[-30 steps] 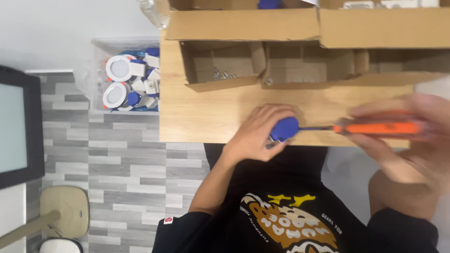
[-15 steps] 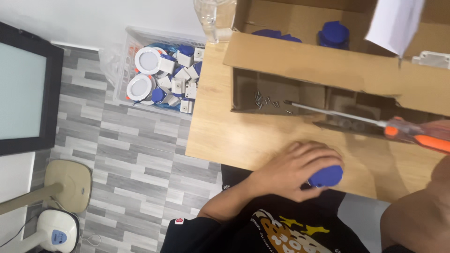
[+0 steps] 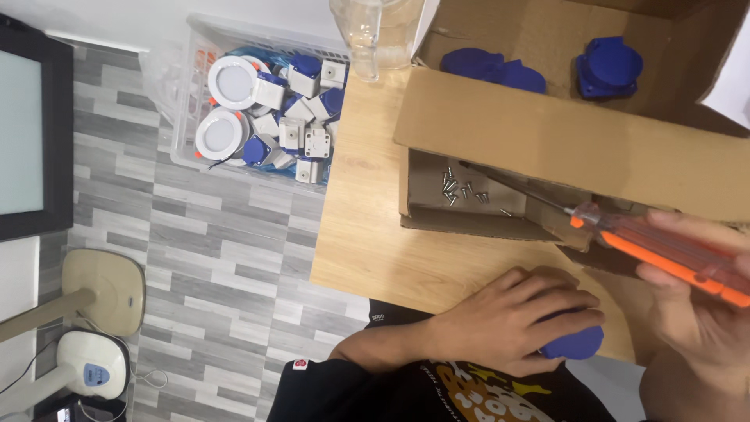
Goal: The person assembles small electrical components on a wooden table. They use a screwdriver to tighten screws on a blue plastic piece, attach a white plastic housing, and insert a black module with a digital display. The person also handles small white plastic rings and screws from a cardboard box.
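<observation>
Beyond both hands a cardboard box (image 3: 562, 148) holds loose screws (image 3: 461, 187). The right hand (image 3: 695, 305) is wrapped around an orange screwdriver (image 3: 664, 250), its tip among the screws. The left hand (image 3: 523, 316) cups a small blue plastic part (image 3: 574, 344) at the table's near edge; it looks light, stiff and smooth, best gripped around its sides.

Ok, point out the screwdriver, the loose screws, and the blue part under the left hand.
screwdriver (image 3: 664, 254): head view, on its orange handle.
loose screws (image 3: 457, 187): head view, middle of the cluster in the cardboard tray.
blue part (image 3: 576, 344): head view, on its exposed rim.
</observation>
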